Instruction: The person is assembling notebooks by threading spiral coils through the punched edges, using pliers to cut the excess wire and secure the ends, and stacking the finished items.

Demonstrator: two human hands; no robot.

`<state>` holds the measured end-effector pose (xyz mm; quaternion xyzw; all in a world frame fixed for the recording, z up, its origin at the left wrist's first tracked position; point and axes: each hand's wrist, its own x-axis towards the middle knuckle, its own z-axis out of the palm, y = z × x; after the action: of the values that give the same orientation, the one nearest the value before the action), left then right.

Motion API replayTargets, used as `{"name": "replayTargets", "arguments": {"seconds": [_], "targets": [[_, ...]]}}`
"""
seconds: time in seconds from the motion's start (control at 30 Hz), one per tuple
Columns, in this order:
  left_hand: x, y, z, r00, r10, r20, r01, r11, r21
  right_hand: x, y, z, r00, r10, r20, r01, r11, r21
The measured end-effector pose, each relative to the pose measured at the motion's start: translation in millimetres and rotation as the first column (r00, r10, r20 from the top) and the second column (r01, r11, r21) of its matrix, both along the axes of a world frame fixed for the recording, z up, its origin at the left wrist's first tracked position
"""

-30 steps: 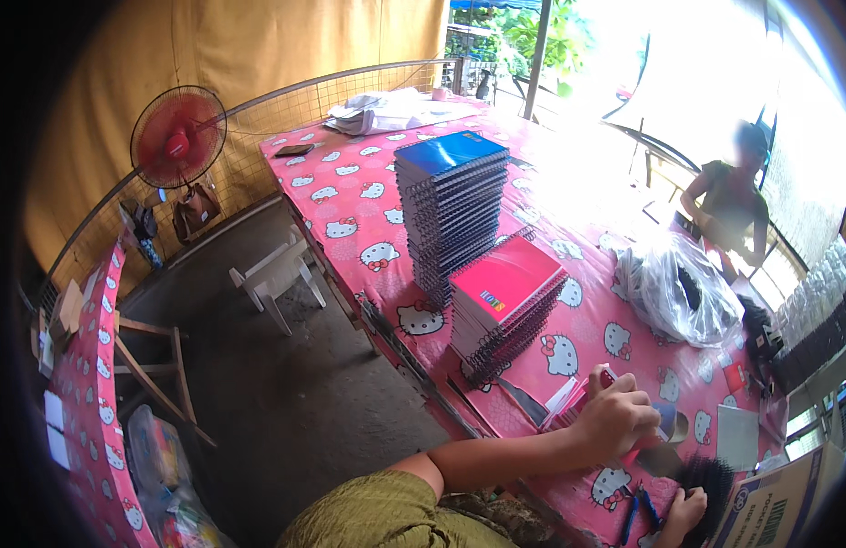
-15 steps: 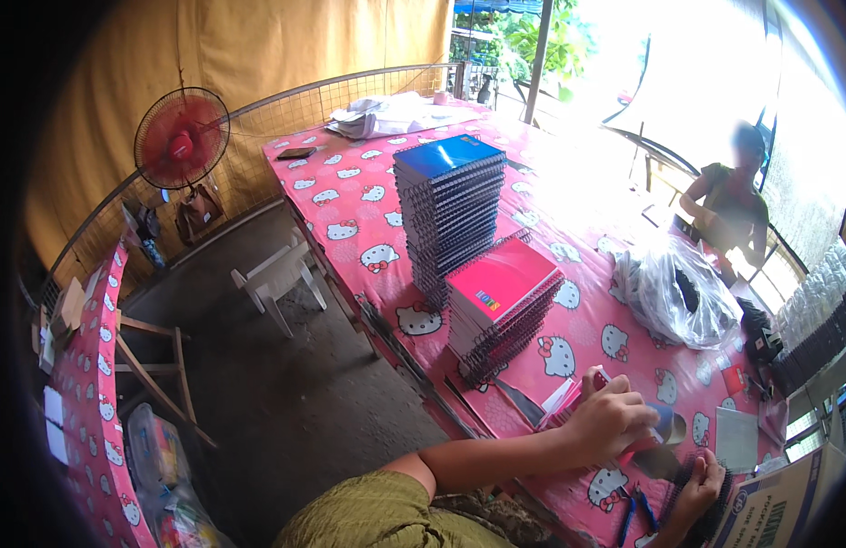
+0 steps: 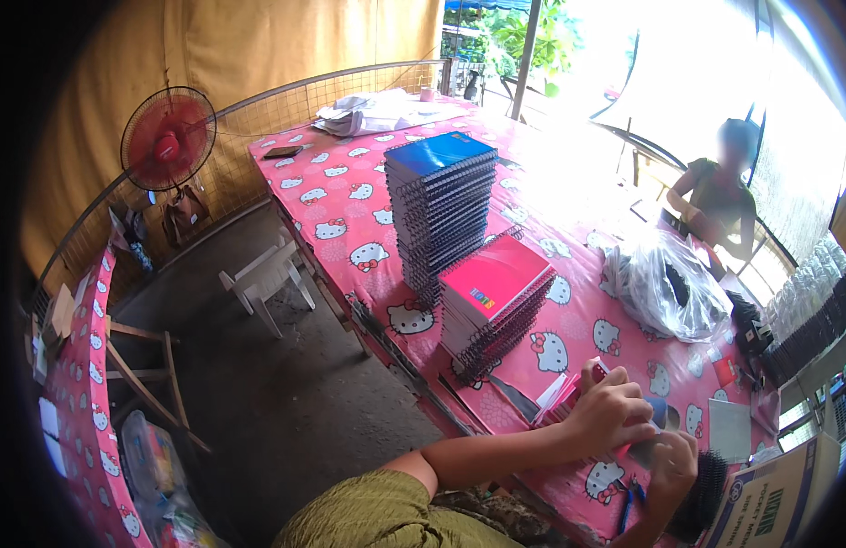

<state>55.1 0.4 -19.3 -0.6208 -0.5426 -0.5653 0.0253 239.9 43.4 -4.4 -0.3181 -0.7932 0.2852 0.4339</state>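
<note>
At the near right of the table, my left hand (image 3: 611, 413) is closed over a pink-covered notebook (image 3: 569, 391), which its fingers largely hide. Close beside it, my right hand (image 3: 672, 462) has its fingers bent together; what they hold is too small and blurred to name. Below the right hand lies a bunch of black spiral binding coils (image 3: 704, 489). Blue-handled pliers (image 3: 626, 508) rest on the table by the right wrist. Just beyond my left hand stands a stack of pink spiral notebooks (image 3: 498, 279), and behind that a taller stack of blue ones (image 3: 441, 153).
A clear plastic bag (image 3: 665, 292) of dark coils sits at the right. A cardboard box (image 3: 772, 500) stands at the near right corner. Across the table is another person (image 3: 724, 196). White stool (image 3: 268, 279) and red fan (image 3: 169, 139) are off to the left.
My right hand has left the black coils and moved up and left, beside my left hand. My left hand keeps its hold on the pink notebook. The view has shifted slightly.
</note>
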Motion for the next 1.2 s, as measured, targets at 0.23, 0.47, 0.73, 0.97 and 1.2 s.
{"name": "replayTargets", "arguments": {"seconds": [0.23,0.47,0.73,0.97,1.2], "targets": [[-2,-6,3,1.0,0.013,-0.016,-0.013,1.0,0.011,4,13,-2,0.992,-0.114,-0.051,0.104,0.982,-0.16],[-4,-5,3,1.0,-0.001,-0.016,0.001,1.0,0.014,-10,0,7,0.984,-0.115,-0.136,0.101,0.989,-0.107],[-1,-6,5,1.0,0.007,-0.01,-0.007,1.0,0.011,-15,6,1,0.982,-0.118,-0.145,0.079,0.964,-0.254],[-2,-5,4,0.999,0.031,-0.005,-0.031,0.999,0.043,-10,15,32,0.985,0.15,-0.088,-0.173,0.894,-0.413],[-2,-2,0,0.999,0.046,0.006,-0.046,0.997,0.058,-13,12,38,0.987,0.163,-0.003,-0.156,0.94,-0.304]]}}
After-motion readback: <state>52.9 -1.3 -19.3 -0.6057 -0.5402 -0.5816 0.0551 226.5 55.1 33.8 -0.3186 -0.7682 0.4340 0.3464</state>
